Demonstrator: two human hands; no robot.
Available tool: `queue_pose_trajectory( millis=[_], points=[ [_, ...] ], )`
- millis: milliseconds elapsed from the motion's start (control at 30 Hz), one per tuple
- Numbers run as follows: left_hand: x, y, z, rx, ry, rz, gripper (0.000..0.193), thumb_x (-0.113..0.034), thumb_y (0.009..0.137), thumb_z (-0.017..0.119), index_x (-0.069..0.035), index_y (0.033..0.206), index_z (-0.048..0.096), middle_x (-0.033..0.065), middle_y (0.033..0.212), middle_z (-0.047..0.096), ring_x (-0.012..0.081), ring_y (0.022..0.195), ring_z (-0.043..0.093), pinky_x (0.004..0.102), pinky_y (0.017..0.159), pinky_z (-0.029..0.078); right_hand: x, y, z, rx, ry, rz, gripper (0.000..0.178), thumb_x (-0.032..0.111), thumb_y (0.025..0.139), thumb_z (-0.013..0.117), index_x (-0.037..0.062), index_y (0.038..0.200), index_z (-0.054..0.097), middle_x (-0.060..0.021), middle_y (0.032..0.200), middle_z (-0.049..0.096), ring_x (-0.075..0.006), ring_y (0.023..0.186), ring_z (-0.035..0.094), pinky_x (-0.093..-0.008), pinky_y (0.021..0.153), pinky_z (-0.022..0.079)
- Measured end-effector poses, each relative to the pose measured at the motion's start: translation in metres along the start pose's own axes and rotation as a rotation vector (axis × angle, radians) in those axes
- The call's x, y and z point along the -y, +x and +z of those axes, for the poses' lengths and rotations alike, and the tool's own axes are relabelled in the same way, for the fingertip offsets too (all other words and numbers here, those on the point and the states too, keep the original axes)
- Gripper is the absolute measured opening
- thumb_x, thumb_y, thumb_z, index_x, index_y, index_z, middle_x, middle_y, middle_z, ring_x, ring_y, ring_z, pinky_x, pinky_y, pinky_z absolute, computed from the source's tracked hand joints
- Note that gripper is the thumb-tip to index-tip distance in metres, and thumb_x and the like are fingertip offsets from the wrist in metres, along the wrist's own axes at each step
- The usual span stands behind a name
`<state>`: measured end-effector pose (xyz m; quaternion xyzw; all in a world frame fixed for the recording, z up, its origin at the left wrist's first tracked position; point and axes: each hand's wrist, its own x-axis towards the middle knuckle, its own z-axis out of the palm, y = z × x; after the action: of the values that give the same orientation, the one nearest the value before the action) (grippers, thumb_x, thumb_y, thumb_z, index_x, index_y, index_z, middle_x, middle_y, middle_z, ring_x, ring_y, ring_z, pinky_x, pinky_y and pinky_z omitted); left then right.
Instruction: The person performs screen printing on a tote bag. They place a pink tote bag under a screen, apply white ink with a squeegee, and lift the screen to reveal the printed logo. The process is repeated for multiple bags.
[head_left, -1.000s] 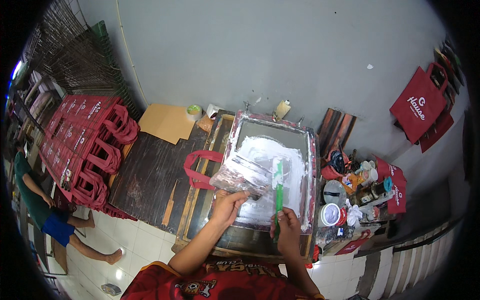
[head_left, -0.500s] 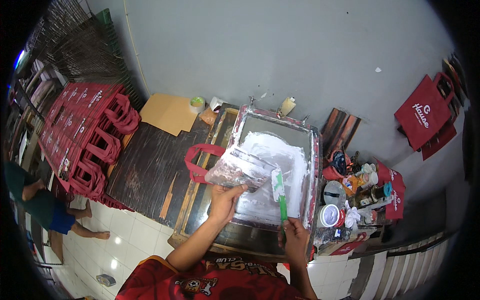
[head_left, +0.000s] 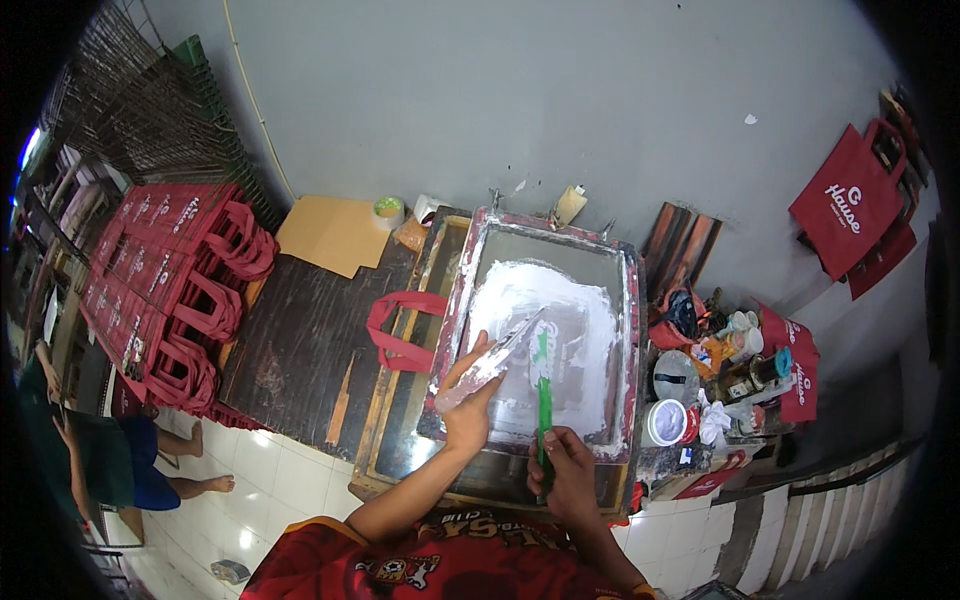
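My left hand (head_left: 466, 418) grips an ink-smeared squeegee (head_left: 496, 362), tilted so a narrow side shows, above the framed printing screen (head_left: 629, 345). In my right hand (head_left: 570, 468) is a green-handled spatula (head_left: 544, 405), its upper end coated with white ink and close to the squeegee; whether the two touch I cannot tell. White ink (head_left: 590, 300) lies thickly around the middle of the mesh, with a thinner grey patch inside it. From under the screen's left side sticks out a red bag handle (head_left: 408, 358).
Stacked red bags (head_left: 165, 245) lie at the left, with cardboard (head_left: 335, 235) and a tape roll (head_left: 388, 212) behind the dark tabletop (head_left: 290, 340). An ink tub (head_left: 664, 423) and several jars crowd the right side. Another person (head_left: 110, 455) stands at far left.
The squeegee has turned from showing its broad face to nearly edge-on. My right hand and the spatula have shifted left. The other person at left has come further into view.
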<state>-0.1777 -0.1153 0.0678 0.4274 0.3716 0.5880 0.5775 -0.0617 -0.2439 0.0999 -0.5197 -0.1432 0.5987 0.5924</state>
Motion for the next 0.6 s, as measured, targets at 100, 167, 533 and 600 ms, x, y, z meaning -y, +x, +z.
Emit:
queue_pose_trajectory(
  millis=[100,167,533,600],
  points=[
    [0.014,0.004,-0.013,0.011,0.072,0.038,0.045,0.015,0.086,0.065,0.005,0.130,0.063,0.0230,0.152,0.052,0.0286,0.146,0.045,0.0364,0.118,0.037,0.002,0.000,0.004,0.032,0.079,0.051,0.015,0.019,0.106,0.057,0.0047,0.106,0.056,-0.0073,0.089,0.060,-0.0138,0.059,0.052,-0.0293,0.046,0.040],
    [0.016,0.006,-0.013,-0.019,0.084,0.052,0.045,0.011,0.088,0.067,0.005,0.132,0.062,0.0185,0.148,0.056,0.0245,0.137,0.050,0.0343,0.115,0.040,0.004,-0.002,0.006,0.029,0.089,0.090,0.015,0.019,0.106,0.058,0.0042,0.105,0.056,-0.0075,0.089,0.060,-0.0139,0.058,0.051,-0.0296,0.045,0.040],
    [0.009,0.013,-0.022,-0.033,0.085,-0.197,0.038,0.002,0.087,0.075,0.006,0.124,0.066,0.0129,0.127,0.069,0.0176,0.109,0.067,0.0300,0.097,0.051,0.031,-0.021,-0.009,0.104,0.095,0.041,0.013,0.015,0.103,0.061,0.0039,0.109,0.059,-0.0091,0.088,0.064,-0.0149,0.060,0.056,-0.0285,0.049,0.045],
    [0.000,0.014,-0.021,-0.029,-0.089,-0.149,0.042,0.001,0.085,0.076,0.005,0.125,0.064,0.0127,0.122,0.070,0.0170,0.107,0.067,0.0300,0.095,0.052,0.035,-0.017,-0.021,0.040,-0.050,-0.148,0.012,0.012,0.102,0.061,0.0029,0.111,0.061,-0.0086,0.090,0.066,-0.0140,0.064,0.059,-0.0276,0.052,0.047]
  ],
)
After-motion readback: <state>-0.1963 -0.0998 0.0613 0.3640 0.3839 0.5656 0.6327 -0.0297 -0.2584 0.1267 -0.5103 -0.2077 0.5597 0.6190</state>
